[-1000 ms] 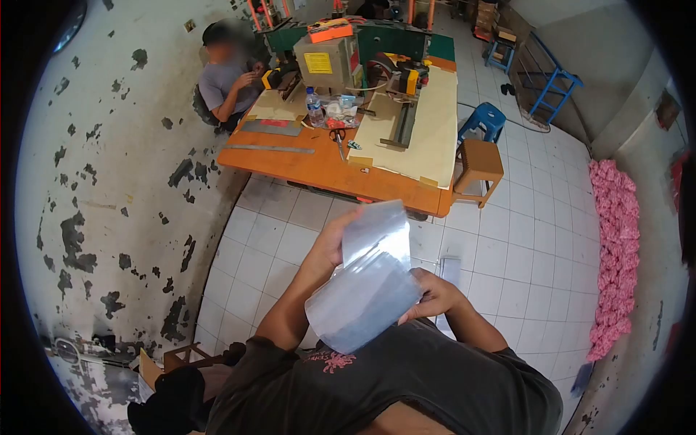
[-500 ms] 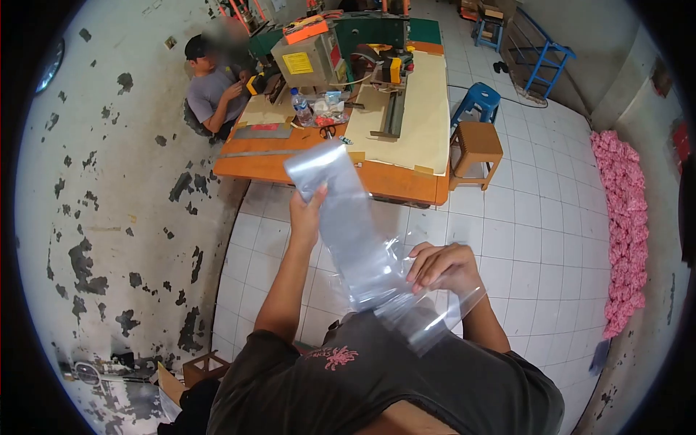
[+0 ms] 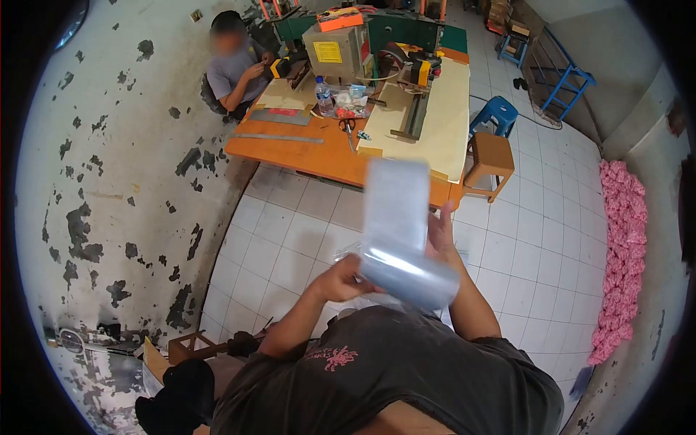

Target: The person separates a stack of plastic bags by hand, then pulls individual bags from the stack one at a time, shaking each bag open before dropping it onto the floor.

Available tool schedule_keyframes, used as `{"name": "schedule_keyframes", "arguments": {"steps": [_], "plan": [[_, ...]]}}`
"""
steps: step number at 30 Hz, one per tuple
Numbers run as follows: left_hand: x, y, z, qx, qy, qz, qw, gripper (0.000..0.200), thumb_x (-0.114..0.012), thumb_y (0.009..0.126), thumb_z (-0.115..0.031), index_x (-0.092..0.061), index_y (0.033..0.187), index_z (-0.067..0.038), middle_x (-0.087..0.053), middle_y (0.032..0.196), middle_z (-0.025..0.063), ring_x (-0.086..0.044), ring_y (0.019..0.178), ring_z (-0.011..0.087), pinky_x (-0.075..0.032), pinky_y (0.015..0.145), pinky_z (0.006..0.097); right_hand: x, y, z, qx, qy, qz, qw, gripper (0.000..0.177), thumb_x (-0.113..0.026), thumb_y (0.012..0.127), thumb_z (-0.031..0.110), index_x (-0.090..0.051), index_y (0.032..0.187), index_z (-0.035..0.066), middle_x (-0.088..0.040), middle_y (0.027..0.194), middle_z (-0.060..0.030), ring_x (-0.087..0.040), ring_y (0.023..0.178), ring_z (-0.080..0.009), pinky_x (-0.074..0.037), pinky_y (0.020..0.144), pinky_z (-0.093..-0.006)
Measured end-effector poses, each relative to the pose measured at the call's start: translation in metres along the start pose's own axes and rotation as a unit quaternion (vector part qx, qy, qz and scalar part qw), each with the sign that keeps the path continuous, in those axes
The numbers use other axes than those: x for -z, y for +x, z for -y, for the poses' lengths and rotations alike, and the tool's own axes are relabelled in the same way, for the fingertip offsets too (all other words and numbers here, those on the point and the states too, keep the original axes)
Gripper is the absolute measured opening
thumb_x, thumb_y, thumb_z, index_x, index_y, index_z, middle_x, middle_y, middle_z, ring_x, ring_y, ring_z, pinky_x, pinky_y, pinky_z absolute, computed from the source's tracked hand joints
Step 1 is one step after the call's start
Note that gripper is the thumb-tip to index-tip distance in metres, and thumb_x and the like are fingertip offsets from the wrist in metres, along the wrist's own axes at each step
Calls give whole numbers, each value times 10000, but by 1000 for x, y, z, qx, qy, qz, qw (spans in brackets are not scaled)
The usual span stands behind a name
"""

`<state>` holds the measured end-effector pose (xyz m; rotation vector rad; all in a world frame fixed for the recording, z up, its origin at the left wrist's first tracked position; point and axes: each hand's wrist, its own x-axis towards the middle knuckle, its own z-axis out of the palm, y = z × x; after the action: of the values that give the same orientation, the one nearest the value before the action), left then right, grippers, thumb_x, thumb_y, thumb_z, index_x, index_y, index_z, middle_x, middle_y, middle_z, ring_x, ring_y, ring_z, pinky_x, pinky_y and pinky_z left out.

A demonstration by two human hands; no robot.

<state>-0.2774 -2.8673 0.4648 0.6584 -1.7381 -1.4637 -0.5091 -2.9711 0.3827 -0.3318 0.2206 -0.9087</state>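
A stack of clear plastic sheets (image 3: 397, 203) stands up in front of my chest, its lower end curled over into a shiny roll-like bend. My left hand (image 3: 341, 280) is closed on the lower left of the stack, its fingertips partly hidden by the film. At the right edge of the stack is my right hand (image 3: 441, 233), with fingers stretched upward and the palm turned towards the plastic. Part of that hand is behind the film. Motion smears the sheets.
Ahead stands an orange table (image 3: 290, 150) with a metal box machine (image 3: 335, 54), scissors (image 3: 348, 130), a water bottle (image 3: 323, 98) and a steel ruler (image 3: 279, 138). A person (image 3: 235, 72) sits at its left. Stools (image 3: 490, 159) stand right; a pink bundle (image 3: 618, 261) lies along the wall.
The plastic stack has swung from leaning left to upright and moved right. My left hand has come down to its lower end; my right hand has risen to its right edge.
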Motion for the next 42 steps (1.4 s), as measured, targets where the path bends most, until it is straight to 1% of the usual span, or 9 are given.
{"name": "schedule_keyframes", "arguments": {"steps": [9,14,17,19,20,22,31,33,42], "plan": [[16,-29,21,35,145,14,989,263,-703,839,-104,-663,1057,37,-699,1036,131,-670,988,228,-521,854,369,-78,39,31,60,-297,-78,950,458,-767,818,185,-570,1190,4,-646,1096,-78,-627,996,-191,-498,913,-349],[30,-31,46,-50,-124,-545,828,530,-565,946,-471,-596,1143,20,-636,1053,123,-604,1029,237,-426,970,383,-122,6,56,161,-405,35,899,490,-790,793,184,-564,1193,16,-637,1085,-89,-609,995,-177,-489,881,-330],[35,-28,86,54,-253,-611,748,610,-511,958,-534,-546,1192,28,-603,1034,108,-575,1029,219,-410,985,385,-123,-26,41,164,-487,53,856,535,-805,767,183,-557,1209,11,-628,1103,-115,-604,1004,-196,-496,866,-355],[30,-25,83,40,-282,-538,793,715,-457,956,-591,-511,1249,59,-596,1156,146,-534,1150,235,-377,1036,409,-100,-33,32,393,-656,196,614,490,-830,726,168,-612,1131,-2,-665,1083,-78,-639,977,-240,-489,911,-413],[37,-23,78,74,-409,-393,820,829,-385,934,-663,-425,1339,60,-520,1294,172,-476,1241,267,-357,1065,419,-94,-45,25,393,-655,195,615,490,-830,726,168,-612,1131,-2,-665,1083,-78,-639,977,-240,-489,911,-413],[43,-12,59,110,-519,-234,814,948,-313,911,-734,-340,1429,60,-443,1431,198,-418,1331,299,-337,1095,429,-85,-65,10,114,-425,127,889,450,-824,706,155,-640,1084,-7,-679,1063,-122,-652,933,-310,-485,879,-422],[57,55,50,224,-414,-263,842,402,-646,924,-226,-563,1230,21,-647,1167,132,-642,1027,228,-494,933,351,-89,-84,-1,93,-560,255,783,293,-849,684,140,-668,853,-15,-685,843,-143,-652,725,-257,-473,655,-332],[58,63,46,108,-169,-364,910,325,-678,895,-123,-586,1170,22,-661,1104,112,-641,967,184,-489,898,308,-95,-96,-1,125,-467,63,873,337,-862,664,149,-686,909,-2,-703,920,-123,-654,789,-231,-494,740,-311],[88,86,20,-21,16,-443,896,297,-678,916,-173,-613,1133,19,-655,1052,58,-590,933,117,-464,839,265,-69,-82,20,278,-418,188,844,249,-836,686,151,-661,836,56,-703,1003,-156,-606,1108,-329,-330,1082,-473]]}}
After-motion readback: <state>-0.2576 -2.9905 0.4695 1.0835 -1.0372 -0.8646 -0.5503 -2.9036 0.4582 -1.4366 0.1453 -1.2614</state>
